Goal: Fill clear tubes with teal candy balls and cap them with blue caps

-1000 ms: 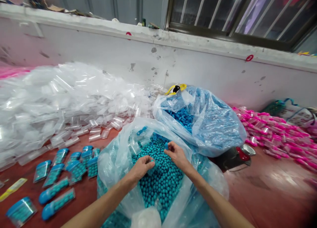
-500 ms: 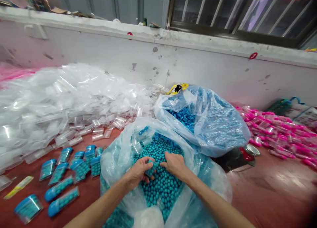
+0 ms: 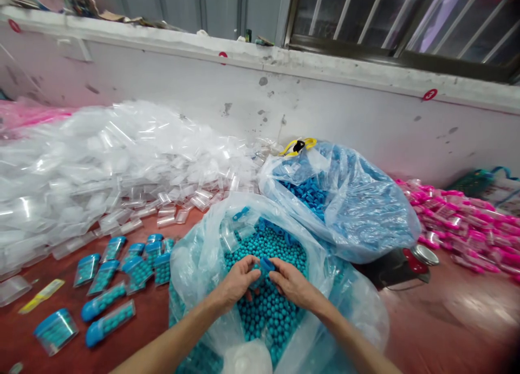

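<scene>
My left hand (image 3: pixel 240 279) is closed around a small clear plastic container (image 3: pixel 257 275), mostly hidden by the fingers, with teal beads showing through. Between the thumb and fingers of my right hand (image 3: pixel 291 283) is a blue cap (image 3: pixel 267 264), close beside the container; whether they touch I cannot tell. Both hands are over an open plastic bag (image 3: pixel 195 255) full of teal beads (image 3: pixel 270 314). Empty clear containers (image 3: pixel 228 236) and a few blue caps (image 3: pixel 241 214) lie at the back of the beads.
Capped, bead-filled containers (image 3: pixel 101 276) lie on the red table (image 3: pixel 447 320) to the left, near a yellow cutter (image 3: pixel 41 296). Behind them is a heap of clear containers (image 3: pixel 134 168). A bag of blue caps (image 3: pixel 353 211) stands behind; pink items (image 3: pixel 467 222) are piled right.
My right hand has come up from the beads and now holds a blue cap near the container. My left hand keeps its hold. The whole view has shifted slightly.
</scene>
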A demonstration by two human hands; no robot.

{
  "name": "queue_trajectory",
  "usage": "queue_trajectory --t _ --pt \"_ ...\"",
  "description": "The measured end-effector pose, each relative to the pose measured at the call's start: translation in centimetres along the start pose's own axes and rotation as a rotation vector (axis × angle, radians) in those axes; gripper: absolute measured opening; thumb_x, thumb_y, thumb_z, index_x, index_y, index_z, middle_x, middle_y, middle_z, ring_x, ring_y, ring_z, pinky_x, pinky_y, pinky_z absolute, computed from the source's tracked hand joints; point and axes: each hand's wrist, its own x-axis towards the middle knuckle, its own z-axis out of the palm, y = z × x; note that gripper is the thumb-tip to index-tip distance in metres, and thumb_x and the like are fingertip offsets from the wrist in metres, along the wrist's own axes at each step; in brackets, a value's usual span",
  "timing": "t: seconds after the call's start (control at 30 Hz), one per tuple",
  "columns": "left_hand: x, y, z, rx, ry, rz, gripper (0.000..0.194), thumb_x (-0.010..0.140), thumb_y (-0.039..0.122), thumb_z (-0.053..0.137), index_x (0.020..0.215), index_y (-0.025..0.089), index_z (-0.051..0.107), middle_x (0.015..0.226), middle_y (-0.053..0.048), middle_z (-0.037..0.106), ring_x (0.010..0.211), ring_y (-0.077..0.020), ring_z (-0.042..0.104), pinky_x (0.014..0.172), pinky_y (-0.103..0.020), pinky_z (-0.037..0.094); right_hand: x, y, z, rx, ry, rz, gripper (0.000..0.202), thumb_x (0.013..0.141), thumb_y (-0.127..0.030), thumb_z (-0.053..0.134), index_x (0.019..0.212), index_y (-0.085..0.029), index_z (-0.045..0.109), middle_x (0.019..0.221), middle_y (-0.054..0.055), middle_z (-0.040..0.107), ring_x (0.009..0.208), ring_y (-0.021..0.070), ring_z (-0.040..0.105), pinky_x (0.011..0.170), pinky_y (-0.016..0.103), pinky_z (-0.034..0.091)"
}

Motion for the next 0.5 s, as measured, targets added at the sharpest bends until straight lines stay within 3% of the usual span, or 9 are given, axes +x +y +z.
queue_trajectory --t 0.1,0.27,0.33,0.43,0.5 --pt "-0.3 -0.1 0.1 0.015 -0.009 0.041 0.033 0.069 0.041 0.055 0.09 0.019 0.044 0.07 0.004 0.049 0.046 -0.007 0.051 0.033 -0.015 0.033 -0.4 -0.7 0.2 -0.104 0.046 -0.108 0.016 0.079 -0.019 0.041 0.078 -0.021 0.057 0.067 -0.003 0.055 0.065 0.0123 0.051 0.061 0.021 0.04" --pt "-0.5 0.1 0.4 0.01 -0.046 0.093 0.032 0.072 0.039 0.055 0.092 0.019 0.044 0.075 0.002 0.056 0.043 -0.005 0.05 0.032 -0.014 0.031 -0.2 -0.1 -0.1 0.054 -0.039 0.085 0.025 0.084 -0.031 0.034 0.076 -0.019 0.055 0.055 -0.005 0.048 0.041 0.0084 0.04 0.041 0.019 0.036" --pt "-0.5 0.1 0.7 -0.022 -0.034 0.088 0.034 0.071 0.041 0.055 0.094 0.019 0.043 0.069 0.004 0.054 0.04 -0.0049 0.05 0.032 -0.014 0.03 -0.2 0.3 -0.2 0.054 0.017 0.098 0.022 0.084 -0.031 0.037 0.086 -0.019 0.056 0.056 -0.005 0.05 0.041 0.0089 0.042 0.04 0.019 0.038" --pt "-0.6 0.0 1.0 -0.086 -0.031 0.06 0.04 0.071 0.044 0.056 0.101 0.02 0.042 0.063 0.006 0.051 0.038 -0.0058 0.049 0.031 -0.015 0.029 -0.5 0.5 -0.2 -0.191 0.172 -0.052 0.023 0.08 -0.024 0.045 0.099 -0.02 0.057 0.076 0.002 0.061 0.064 0.0145 0.056 0.06 0.025 0.046" --pt "-0.7 -0.1 1.0 -0.138 -0.032 0.048 0.046 0.071 0.045 0.056 0.107 0.02 0.041 0.063 0.005 0.052 0.038 -0.0065 0.05 0.031 -0.015 0.028 -1.0 0.4 -0.1 -0.353 0.195 -0.167 0.028 0.08 -0.02 0.045 0.105 -0.021 0.057 0.091 0.006 0.062 0.082 0.0181 0.057 0.074 0.029 0.044"
